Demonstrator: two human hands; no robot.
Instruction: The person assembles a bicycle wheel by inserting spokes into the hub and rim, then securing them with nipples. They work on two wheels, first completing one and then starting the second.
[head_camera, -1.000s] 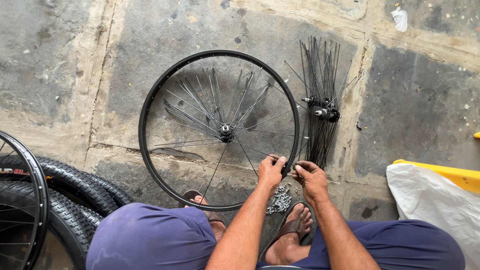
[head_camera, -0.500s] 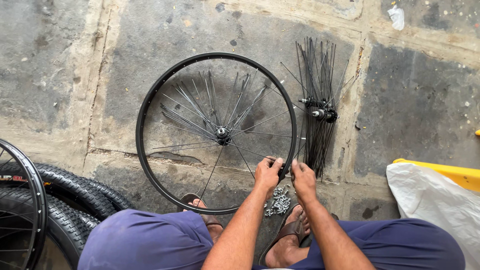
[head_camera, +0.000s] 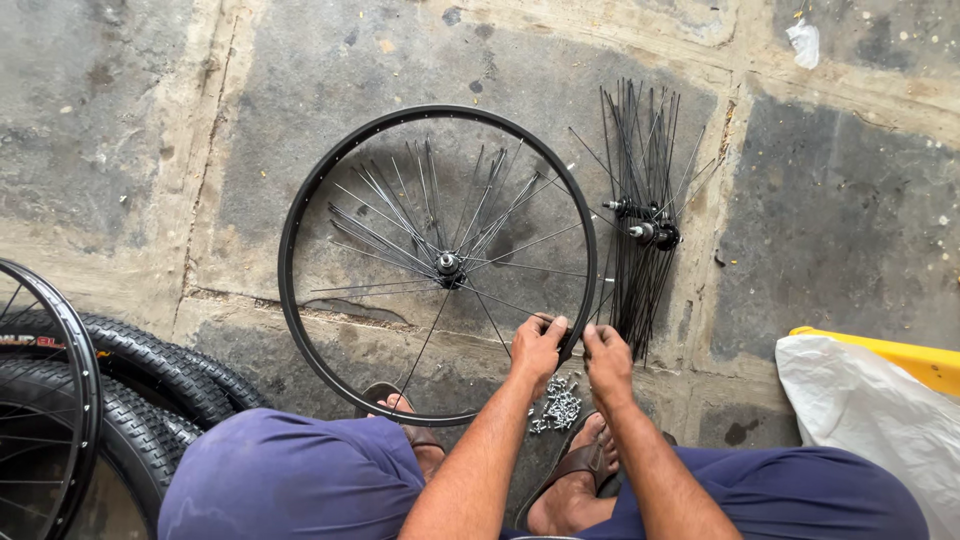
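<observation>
A black bicycle rim (head_camera: 300, 200) lies flat on the stone floor with loose spokes fanning from its hub (head_camera: 448, 266). My left hand (head_camera: 536, 347) pinches the rim at its near right edge, fingers closed on the rim and a spoke end. My right hand (head_camera: 606, 360) sits just to the right, fingers curled against the rim's outer side. A small heap of silver spoke nipples (head_camera: 560, 408) lies on the floor just below both hands, between my sandalled feet.
A bundle of black spokes with two hubs (head_camera: 640, 225) lies right of the rim. Tyres and another wheel (head_camera: 70, 400) are stacked at the left. A white bag over a yellow object (head_camera: 870, 410) sits at the right. My knees fill the bottom edge.
The view has shifted slightly. My right hand has drawn in closer to the left at the rim's near right edge.
</observation>
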